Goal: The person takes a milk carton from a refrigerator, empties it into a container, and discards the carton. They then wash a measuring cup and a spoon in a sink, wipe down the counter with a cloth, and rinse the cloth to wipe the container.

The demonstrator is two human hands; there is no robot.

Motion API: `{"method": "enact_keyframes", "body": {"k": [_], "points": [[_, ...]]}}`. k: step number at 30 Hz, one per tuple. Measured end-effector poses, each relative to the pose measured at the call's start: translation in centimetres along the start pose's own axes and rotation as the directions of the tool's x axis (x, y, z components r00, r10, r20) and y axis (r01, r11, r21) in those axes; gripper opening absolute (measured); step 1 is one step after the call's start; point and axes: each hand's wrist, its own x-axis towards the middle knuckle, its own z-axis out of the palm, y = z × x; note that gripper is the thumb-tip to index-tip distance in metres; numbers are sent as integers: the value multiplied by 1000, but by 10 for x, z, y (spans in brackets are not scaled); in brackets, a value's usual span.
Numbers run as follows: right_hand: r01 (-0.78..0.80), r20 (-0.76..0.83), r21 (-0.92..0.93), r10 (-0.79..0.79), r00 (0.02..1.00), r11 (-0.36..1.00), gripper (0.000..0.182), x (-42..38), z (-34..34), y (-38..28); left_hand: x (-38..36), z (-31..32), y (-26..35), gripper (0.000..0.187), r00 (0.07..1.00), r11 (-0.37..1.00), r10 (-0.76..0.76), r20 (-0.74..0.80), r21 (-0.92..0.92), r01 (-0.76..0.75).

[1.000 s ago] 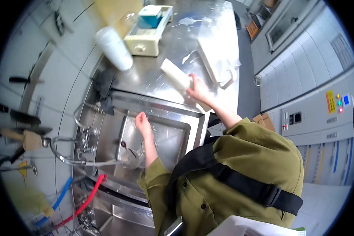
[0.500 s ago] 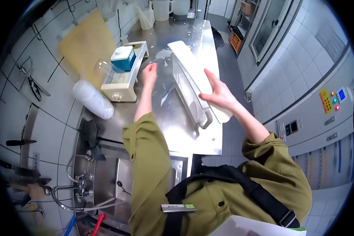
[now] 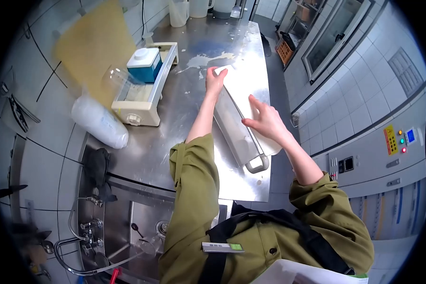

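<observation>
Container [image 3: 233, 130] partly hidden by white lid [image 3: 241, 84]; badge [image 3: 223, 247] print too small; pitchers [image 3: 178, 13] top-cropped.

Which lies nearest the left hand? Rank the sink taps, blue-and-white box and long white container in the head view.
1. Long white container: right at the left hand.
2. Blue-and-white box: leftward, on the cream stand.
3. Sink taps: farthest, lower left.
</observation>
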Motion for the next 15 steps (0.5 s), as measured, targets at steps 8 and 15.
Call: {"method": "enact_keyframes", "body": {"k": [8, 15], "points": [[-3, 2, 83, 3, 1000, 997, 70, -3, -4, -7, -20, -11, 20, 51, 989, 998, -36, -141, 40, 42], [2, 93, 24, -4, 996, 1000, 71, -4, -2, -15, -27, -18, 22, 41, 988, 999, -15, -151, -30, 11]]}}
